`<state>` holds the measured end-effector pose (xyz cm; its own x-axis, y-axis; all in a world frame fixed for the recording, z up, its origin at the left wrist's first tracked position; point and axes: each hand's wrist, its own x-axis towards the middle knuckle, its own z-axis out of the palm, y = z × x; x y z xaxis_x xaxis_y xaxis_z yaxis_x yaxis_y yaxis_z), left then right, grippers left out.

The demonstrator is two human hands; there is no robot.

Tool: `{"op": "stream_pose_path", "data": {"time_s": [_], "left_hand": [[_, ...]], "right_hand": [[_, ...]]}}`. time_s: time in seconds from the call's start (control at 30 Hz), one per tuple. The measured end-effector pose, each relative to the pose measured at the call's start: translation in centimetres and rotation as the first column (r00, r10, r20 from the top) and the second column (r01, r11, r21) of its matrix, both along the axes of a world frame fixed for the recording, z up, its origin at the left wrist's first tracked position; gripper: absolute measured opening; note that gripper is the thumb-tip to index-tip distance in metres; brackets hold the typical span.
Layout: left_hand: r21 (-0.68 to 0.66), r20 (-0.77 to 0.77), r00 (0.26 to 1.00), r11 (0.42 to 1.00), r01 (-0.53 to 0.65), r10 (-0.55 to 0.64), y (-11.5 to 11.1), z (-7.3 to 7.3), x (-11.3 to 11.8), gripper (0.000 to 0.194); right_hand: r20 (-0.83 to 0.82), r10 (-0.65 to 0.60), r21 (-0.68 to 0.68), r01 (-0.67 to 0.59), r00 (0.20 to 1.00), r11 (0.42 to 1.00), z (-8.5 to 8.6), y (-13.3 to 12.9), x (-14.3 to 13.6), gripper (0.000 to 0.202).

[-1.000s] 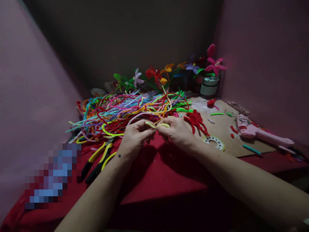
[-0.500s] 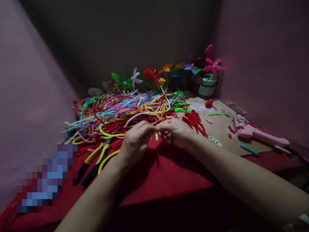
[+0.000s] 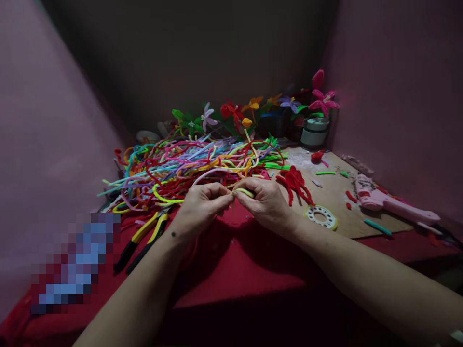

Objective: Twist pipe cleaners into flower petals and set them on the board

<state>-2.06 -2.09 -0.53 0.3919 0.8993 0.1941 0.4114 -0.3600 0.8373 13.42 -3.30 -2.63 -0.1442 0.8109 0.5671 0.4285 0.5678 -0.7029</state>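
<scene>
My left hand (image 3: 202, 205) and my right hand (image 3: 265, 200) meet at the centre, fingertips nearly touching. Between them is a short yellow-green pipe cleaner (image 3: 245, 192), pinched at one end by the fingers of both hands. Part of it lies curved against my right fingers, and the rest is hidden. Just behind the hands spreads a large tangled pile of coloured pipe cleaners (image 3: 181, 161). Red looped pipe cleaners (image 3: 295, 183) lie to the right of my right hand.
Yellow-and-black pliers (image 3: 144, 238) lie left on the red cloth (image 3: 238, 274). On the board (image 3: 347, 221) at right are a white perforated disc (image 3: 320, 217) and a pink glue gun (image 3: 394, 202). Fuzzy flowers (image 3: 231, 113) and a jar (image 3: 314, 133) stand behind.
Both hands have turned, with the thumbs now showing on top of the pinch. The yellow-green piece, which hung below the fingers, now curves by my right hand. The view has shifted slightly.
</scene>
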Motion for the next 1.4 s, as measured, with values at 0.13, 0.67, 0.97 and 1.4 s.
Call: {"op": "stream_pose_path", "data": {"time_s": [0.13, 0.67, 0.97, 1.4], "left_hand": [[0.681, -0.391, 0.895, 0.722, 0.125, 0.213, 0.1, -1.4, 0.2, 0.020], [0.427, -0.214, 0.975, 0.892, 0.148, -0.059, 0.8, -0.3, -0.1, 0.025], [0.268, -0.365, 0.923, 0.936, 0.228, -0.120, 1.2, 0.4, -1.3, 0.018], [0.437, -0.380, 0.922, 0.892, 0.114, 0.068, 0.1, -0.9, 0.2, 0.024]], "right_hand": [[-0.026, -0.082, -0.137, 0.078, 0.996, 0.987, 0.0, 0.1, -0.1, 0.013], [-0.156, 0.075, -0.350, -0.126, 0.985, 0.928, 0.6, 1.2, 1.1, 0.010], [0.248, 0.075, -0.024, -0.071, 0.966, 0.997, 0.5, 0.4, 0.6, 0.014], [-0.496, 0.006, -0.611, -0.355, 0.868, 0.708, -0.4, 1.3, 0.4, 0.019]]}}
